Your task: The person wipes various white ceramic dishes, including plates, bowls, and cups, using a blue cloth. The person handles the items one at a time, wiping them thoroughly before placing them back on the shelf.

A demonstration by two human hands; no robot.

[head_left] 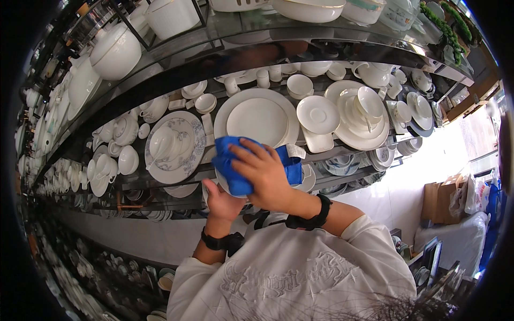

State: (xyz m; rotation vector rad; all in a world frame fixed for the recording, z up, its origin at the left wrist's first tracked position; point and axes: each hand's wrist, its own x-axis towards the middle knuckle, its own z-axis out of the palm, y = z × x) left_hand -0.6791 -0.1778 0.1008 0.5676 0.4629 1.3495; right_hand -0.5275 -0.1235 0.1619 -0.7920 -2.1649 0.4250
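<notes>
A bunched blue cloth (234,170) lies under the spread fingers of my right hand (266,174), which grips it from above. A loose end of the cloth with a white label hangs out past that hand on the right. Beneath the cloth, a thin white rim of a dish (221,184) shows; most of the dish is covered, so its exact shape is hidden. My left hand (222,203) supports this dish from below, its thumb up along the near left side and its other fingers out of sight. Both hands are in front of the shelf edge, close to a large round plate (257,122).
Plates, cups and bowls crowd the glass shelf, including a blue-patterned plate (184,159), a saucer (318,114) and a teapot (373,74). A dark-edged upper shelf (300,47) overhangs them. Cardboard boxes (443,199) stand on the floor at right; more crockery sits lower left.
</notes>
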